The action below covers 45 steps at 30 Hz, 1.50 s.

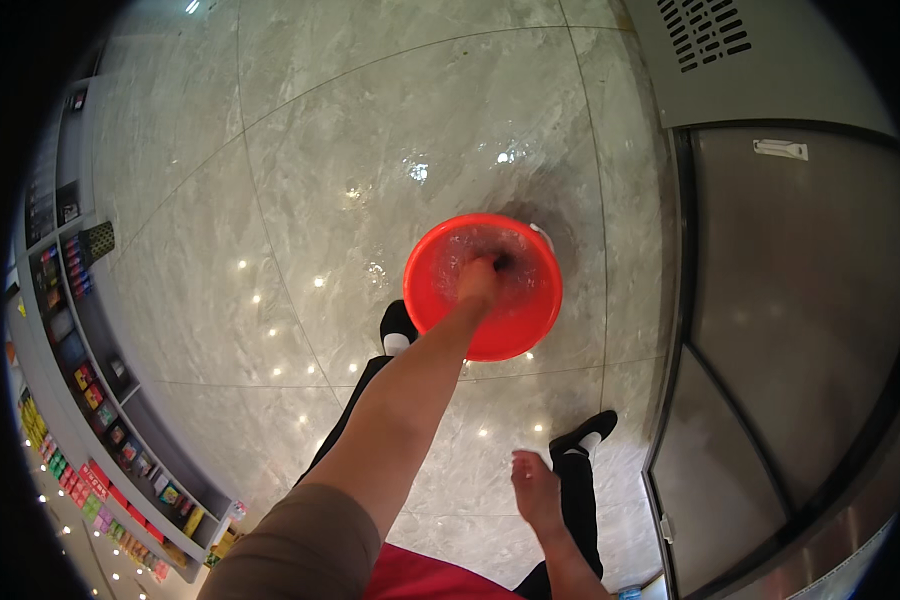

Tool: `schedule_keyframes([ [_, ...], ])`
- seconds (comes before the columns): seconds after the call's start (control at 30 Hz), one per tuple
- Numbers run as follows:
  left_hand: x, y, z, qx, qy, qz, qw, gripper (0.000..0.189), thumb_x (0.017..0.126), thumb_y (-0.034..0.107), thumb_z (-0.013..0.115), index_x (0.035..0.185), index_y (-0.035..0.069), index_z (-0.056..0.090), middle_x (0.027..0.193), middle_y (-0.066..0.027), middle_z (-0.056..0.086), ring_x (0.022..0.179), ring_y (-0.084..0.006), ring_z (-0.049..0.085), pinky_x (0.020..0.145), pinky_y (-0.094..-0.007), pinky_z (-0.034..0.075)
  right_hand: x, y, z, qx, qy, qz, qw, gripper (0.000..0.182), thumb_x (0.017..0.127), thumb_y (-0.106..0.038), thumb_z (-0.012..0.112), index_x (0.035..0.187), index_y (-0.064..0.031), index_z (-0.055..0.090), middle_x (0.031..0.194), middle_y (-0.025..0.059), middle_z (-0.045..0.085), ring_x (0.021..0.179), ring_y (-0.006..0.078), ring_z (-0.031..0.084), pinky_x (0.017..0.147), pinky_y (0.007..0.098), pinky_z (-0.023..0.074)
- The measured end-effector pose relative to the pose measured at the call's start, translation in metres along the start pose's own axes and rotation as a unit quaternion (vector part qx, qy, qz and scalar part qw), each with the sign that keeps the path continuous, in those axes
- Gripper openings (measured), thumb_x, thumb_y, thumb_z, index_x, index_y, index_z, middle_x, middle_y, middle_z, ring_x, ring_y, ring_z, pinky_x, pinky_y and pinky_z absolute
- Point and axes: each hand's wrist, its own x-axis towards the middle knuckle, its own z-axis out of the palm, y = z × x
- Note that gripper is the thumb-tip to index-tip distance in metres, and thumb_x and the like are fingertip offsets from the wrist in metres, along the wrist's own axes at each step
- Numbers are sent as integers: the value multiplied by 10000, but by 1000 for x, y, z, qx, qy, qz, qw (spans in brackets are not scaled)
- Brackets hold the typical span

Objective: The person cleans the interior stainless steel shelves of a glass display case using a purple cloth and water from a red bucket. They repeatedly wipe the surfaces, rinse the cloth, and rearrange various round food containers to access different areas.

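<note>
A round red plastic bucket (517, 339) stands on the tiled floor in front of me, with bubbly, stirred water (454, 251) inside. My left hand (480, 279) reaches down into it, fingers closed around a small dark object (503, 261) at the water's surface. Blur and water hide what that object is. My right hand (536, 487) hangs beside my right leg, fingers loosely curled, holding nothing. A whitish handle end (540, 234) shows at the bucket's far right rim.
Glossy grey floor tiles (330, 187) surround the bucket. Shelves of packaged goods (120, 427) run along the left. A grey metal cabinet with dark door panels (787, 300) stands at the right. My black shoes (399, 321) are near the bucket.
</note>
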Motion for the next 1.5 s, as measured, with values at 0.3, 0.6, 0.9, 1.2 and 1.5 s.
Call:
schedule_keyframes([
  [0.3,-212,147,-129,145,-75,319,934,195,693,38,726,785,17,555,1164,-136,477,1032,-338,499,834,-408,435,108,-103,-19,-17,82,-254,963,631,778,-18,641,1352,-98,392,1385,203,342,1231,334,436,961,390,418],
  [0.6,-219,175,-217,-69,-115,209,969,102,831,20,637,878,15,547,1144,-92,539,992,-183,542,836,-289,439,118,-127,10,-23,109,-286,952,300,728,-34,697,988,-30,547,1232,248,500,1092,427,524,905,417,453],
  [0.9,-110,88,-171,-364,-138,12,921,249,941,57,469,1160,47,587,992,-39,616,930,-113,568,869,-255,447,24,-208,-5,-9,111,-310,944,576,741,88,633,1264,-48,435,1127,210,587,1013,336,623,846,362,503],
  [1.2,-137,96,-140,-583,-319,-159,730,473,973,459,380,1158,65,566,1094,-91,626,1023,-208,594,920,-336,470,27,-223,2,210,53,-285,934,522,831,17,625,1291,-34,382,1243,160,455,1078,220,537,915,319,454],
  [1.5,-185,129,-123,-707,-253,-257,608,517,913,497,507,1187,59,534,1120,-96,598,1038,-216,577,936,-359,471,44,-186,-3,-189,130,-340,912,582,755,-21,662,1296,-38,448,1341,188,388,1215,388,423,989,410,404],
])
